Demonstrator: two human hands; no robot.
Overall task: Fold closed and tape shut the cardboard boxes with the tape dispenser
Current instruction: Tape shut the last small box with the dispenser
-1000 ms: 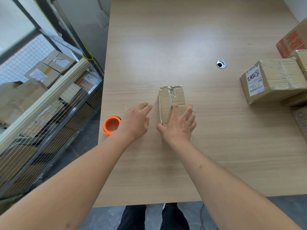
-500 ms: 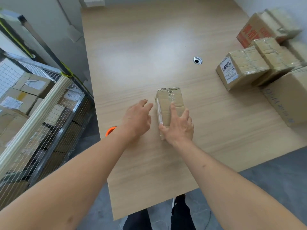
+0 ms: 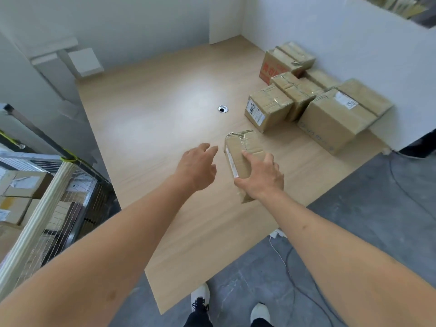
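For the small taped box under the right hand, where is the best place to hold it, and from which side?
Probably across its two long sides, coming from above. The small taped box lies flat and narrow on the table, so thumb and fingers can span it. The right hand already grips its near end; the left hand is free for the left side.

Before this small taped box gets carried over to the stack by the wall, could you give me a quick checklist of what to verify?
1. Box taped shut: small box shows tape over its top; ok.
2. Grip: right hand holds its near end, thumb on the side; ok.
3. Left hand free: open beside the box, touching nothing; ok.
4. Room by the stacked boxes: bare table in front; ok.
5. Tape dispenser located: not visible; cannot tell.
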